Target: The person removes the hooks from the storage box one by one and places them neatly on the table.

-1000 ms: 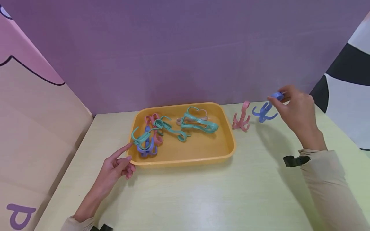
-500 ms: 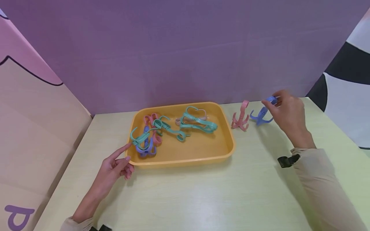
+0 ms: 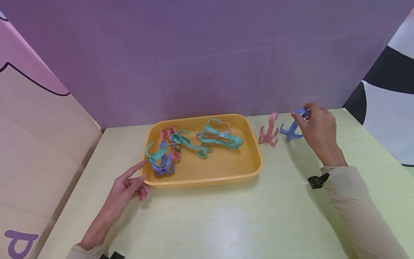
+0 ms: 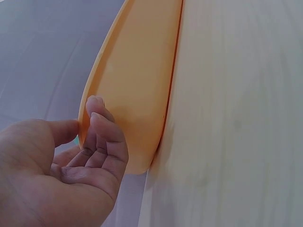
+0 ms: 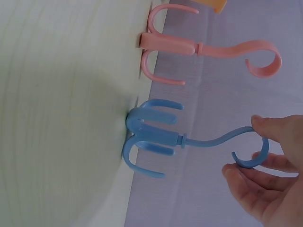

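My right hand (image 3: 318,127) pinches the curled top of a blue multi-prong hanging hook (image 5: 158,135). The hook stands upright, its pronged base at the tabletop. Beside it a pink hook (image 3: 269,133) of the same kind stands upright on its own. At the left, my left hand (image 3: 124,190) holds the front-left corner of a yellow tray (image 3: 207,181), thumb at the rim and the other fingers bent against the outer wall in the left wrist view. Inside the tray lie several hooks: teal ones (image 3: 223,138), a purple-blue one (image 3: 164,165) and a pink one (image 3: 175,155).
The pale wooden table (image 3: 207,223) meets a purple wall panel (image 3: 207,61) right behind the tray and standing hooks. A printed beige panel (image 3: 38,151) rises at the left, a black-and-white one (image 3: 388,108) at the right.
My right hand has moved left and slightly down with the blue hook, bringing it upright on the table nearer the pink one. The left hand stays at the tray corner.
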`<action>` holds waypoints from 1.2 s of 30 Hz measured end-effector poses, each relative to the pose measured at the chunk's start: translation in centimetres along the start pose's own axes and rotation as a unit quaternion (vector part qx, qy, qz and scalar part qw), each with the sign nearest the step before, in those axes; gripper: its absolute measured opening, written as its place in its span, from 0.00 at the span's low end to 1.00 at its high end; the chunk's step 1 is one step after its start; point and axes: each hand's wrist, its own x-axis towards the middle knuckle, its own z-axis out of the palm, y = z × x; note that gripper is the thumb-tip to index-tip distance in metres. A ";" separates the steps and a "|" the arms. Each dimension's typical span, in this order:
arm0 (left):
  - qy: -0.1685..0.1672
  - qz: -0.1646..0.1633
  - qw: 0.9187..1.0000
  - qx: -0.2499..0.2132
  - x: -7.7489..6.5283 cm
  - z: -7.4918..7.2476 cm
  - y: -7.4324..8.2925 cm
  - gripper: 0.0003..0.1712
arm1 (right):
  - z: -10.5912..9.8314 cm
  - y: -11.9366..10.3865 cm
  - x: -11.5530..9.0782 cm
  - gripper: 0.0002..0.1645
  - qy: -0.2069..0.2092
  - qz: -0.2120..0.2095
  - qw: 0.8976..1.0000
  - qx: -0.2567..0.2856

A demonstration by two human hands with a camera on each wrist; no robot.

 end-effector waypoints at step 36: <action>-0.005 0.013 1.000 -0.016 0.1 0.0 -0.4 0.30 | -1.0 -9.6 -2.5 0.14 -0.019 -0.181 0.980 0.074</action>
